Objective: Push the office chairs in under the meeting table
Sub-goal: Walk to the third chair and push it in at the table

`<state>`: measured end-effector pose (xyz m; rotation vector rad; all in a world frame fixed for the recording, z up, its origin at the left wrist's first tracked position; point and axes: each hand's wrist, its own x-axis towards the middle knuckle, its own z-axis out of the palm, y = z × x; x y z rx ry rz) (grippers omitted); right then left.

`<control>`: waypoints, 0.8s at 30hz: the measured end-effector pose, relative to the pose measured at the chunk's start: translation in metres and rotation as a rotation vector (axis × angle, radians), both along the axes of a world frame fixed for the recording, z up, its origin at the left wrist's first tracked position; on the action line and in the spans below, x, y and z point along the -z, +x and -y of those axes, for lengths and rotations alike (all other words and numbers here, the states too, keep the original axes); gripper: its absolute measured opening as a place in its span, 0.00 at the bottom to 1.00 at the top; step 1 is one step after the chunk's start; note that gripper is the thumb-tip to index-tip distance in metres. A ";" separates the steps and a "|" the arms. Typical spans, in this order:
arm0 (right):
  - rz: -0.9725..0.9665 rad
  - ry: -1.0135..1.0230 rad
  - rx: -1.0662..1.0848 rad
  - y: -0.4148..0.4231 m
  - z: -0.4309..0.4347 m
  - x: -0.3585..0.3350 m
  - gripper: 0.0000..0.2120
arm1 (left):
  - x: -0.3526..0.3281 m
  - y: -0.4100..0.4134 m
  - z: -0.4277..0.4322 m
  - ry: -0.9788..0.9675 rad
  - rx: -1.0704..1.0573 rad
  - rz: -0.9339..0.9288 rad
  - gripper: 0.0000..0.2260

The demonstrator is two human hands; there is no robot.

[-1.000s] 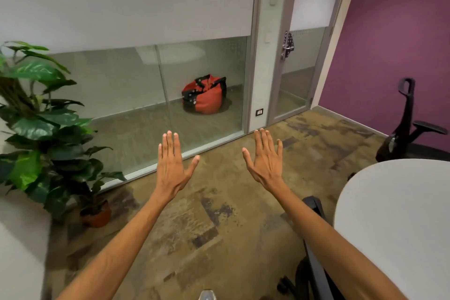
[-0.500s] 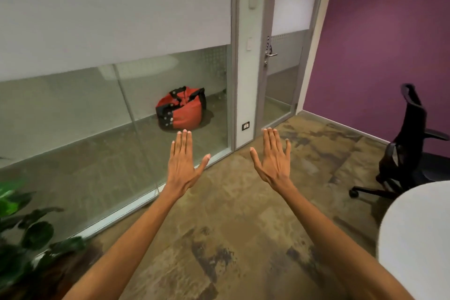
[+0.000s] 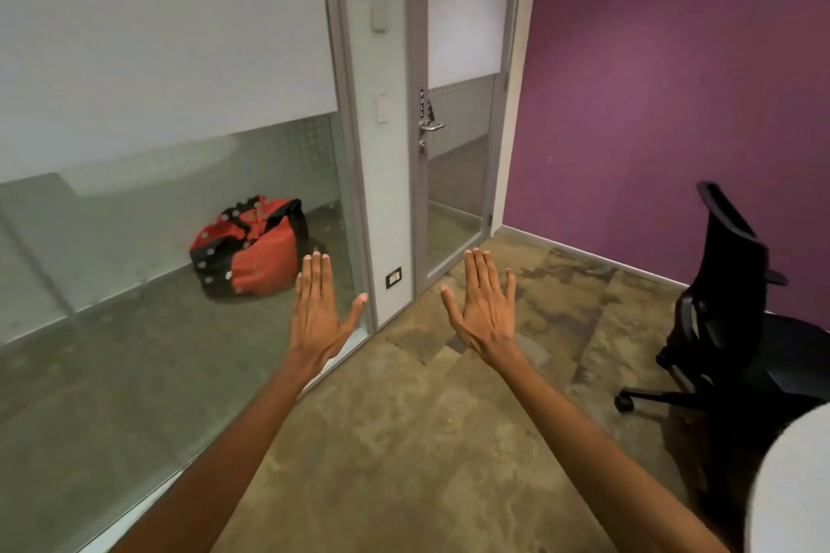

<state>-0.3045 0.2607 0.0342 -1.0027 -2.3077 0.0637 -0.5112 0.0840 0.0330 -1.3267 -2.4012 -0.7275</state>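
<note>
A black office chair (image 3: 727,310) stands at the right by the purple wall, its back toward me and its wheeled base on the carpet. A curved edge of the white meeting table (image 3: 795,494) shows at the bottom right, in front of the chair. My left hand (image 3: 316,310) and my right hand (image 3: 485,310) are both stretched out ahead at mid-frame, flat, fingers together and pointing up, thumbs apart. Neither hand touches anything, and the chair is well to the right of them.
A glass partition (image 3: 179,238) runs along the left, with a red and black bean bag (image 3: 249,247) behind it. A glass door (image 3: 458,139) with a metal handle stands ahead. Brown patterned carpet (image 3: 426,440) covers the floor between me and the door.
The view has swung right and up: the potted plant and the near chair dropped out, the far black chair came closer into view. Both hands stay raised and flat.
</note>
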 end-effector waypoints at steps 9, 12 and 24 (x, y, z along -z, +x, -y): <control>0.005 -0.010 0.108 -0.036 -0.179 -0.001 0.36 | 0.001 -0.057 -0.205 -0.014 0.122 0.030 0.40; 0.004 -0.012 0.153 -0.050 -0.248 0.012 0.36 | 0.015 -0.079 -0.283 -0.010 0.176 0.023 0.41; 0.005 -0.027 0.414 -0.089 -0.507 0.015 0.38 | 0.012 -0.163 -0.600 -0.063 0.396 0.044 0.42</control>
